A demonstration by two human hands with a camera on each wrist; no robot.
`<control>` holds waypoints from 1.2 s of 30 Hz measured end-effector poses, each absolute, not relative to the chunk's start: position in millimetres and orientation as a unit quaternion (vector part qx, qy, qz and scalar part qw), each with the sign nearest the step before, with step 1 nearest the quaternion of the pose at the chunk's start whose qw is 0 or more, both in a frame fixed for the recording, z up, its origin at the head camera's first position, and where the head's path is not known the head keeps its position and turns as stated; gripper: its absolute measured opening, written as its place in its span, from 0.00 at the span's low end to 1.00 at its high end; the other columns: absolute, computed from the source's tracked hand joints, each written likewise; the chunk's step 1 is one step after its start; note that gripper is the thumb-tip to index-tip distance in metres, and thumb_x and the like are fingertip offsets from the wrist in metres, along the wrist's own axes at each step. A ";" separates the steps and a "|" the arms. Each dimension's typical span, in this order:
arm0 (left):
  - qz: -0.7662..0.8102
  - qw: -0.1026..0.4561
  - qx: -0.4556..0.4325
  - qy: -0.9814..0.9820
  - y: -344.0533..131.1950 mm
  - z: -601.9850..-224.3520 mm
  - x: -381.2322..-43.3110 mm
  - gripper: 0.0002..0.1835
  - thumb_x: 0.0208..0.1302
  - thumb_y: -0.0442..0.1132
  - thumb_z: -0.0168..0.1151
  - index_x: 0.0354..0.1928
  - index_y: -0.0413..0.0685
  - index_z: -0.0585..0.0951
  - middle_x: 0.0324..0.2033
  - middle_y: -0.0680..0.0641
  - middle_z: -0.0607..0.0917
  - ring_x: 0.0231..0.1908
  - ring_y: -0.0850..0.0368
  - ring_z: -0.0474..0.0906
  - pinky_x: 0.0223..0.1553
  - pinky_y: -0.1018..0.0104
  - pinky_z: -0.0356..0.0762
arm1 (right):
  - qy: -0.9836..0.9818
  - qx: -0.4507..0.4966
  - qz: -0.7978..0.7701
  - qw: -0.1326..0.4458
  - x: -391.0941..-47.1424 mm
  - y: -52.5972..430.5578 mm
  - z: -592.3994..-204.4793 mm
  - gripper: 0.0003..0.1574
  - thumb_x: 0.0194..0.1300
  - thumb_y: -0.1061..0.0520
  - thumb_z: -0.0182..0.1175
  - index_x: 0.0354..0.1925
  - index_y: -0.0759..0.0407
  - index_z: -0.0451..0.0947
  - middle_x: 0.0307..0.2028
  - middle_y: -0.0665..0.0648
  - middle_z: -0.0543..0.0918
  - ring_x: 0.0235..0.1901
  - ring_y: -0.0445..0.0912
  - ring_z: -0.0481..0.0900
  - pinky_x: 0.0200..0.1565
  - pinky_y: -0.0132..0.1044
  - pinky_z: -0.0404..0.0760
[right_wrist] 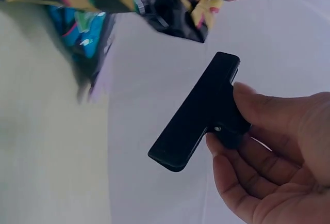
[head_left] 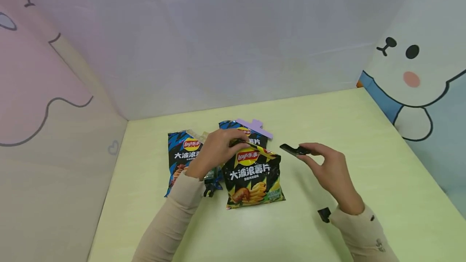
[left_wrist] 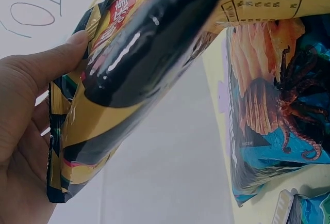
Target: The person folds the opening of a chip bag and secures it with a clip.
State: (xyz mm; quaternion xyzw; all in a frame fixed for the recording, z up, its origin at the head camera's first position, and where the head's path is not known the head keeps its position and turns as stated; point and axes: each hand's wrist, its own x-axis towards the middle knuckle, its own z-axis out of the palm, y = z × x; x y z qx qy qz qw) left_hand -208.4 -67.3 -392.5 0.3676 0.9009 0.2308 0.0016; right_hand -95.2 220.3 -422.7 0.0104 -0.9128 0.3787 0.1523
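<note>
A black-and-yellow bag of potato chips stands upright near the middle of the table. My left hand pinches its folded top edge between thumb and fingers; the left wrist view shows the thumb on the fold of the chip bag. Off to the right, my right hand grips a black bag clip by its handle. In the right wrist view the long bar of the black clip points toward the bag's top corner, apart from it, with thumb and fingers on the grip.
Behind stands a blue chip bag with a purple clip across its top. Another blue chip bag with a beige clip lies to the left, partly behind my left arm. A small black piece is beside my right sleeve. Printed fabric walls enclose the table.
</note>
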 end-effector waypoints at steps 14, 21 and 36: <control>0.229 0.009 0.370 0.900 -64.1 -389.7 -208.6 0.09 0.70 0.50 0.63 0.45 0.60 0.87 0.41 0.57 0.91 0.22 0.68 0.70 0.32 0.69 0.74 | -0.895 0.078 0.411 0.153 -108.7 196.0 -401.5 0.16 0.55 0.63 0.75 0.45 0.56 0.88 0.40 0.54 0.91 0.41 0.49 0.87 0.43 0.34 0.81; 0.228 0.004 0.369 0.901 -63.1 -387.5 -205.9 0.09 0.69 0.50 0.65 0.45 0.59 0.87 0.41 0.56 0.91 0.21 0.68 0.69 0.32 0.70 0.74 | -0.893 0.108 0.412 0.147 -115.2 185.2 -393.9 0.15 0.55 0.65 0.74 0.43 0.58 0.89 0.37 0.54 0.91 0.38 0.49 0.87 0.37 0.37 0.81; 0.297 0.046 0.360 0.883 -63.7 -378.8 -200.3 0.08 0.69 0.46 0.65 0.47 0.56 0.87 0.43 0.54 0.90 0.36 0.65 0.82 0.40 0.68 0.81 | -0.883 0.127 0.437 0.117 -126.9 178.5 -388.5 0.14 0.55 0.64 0.75 0.42 0.60 0.89 0.39 0.57 0.91 0.37 0.49 0.85 0.23 0.30 0.70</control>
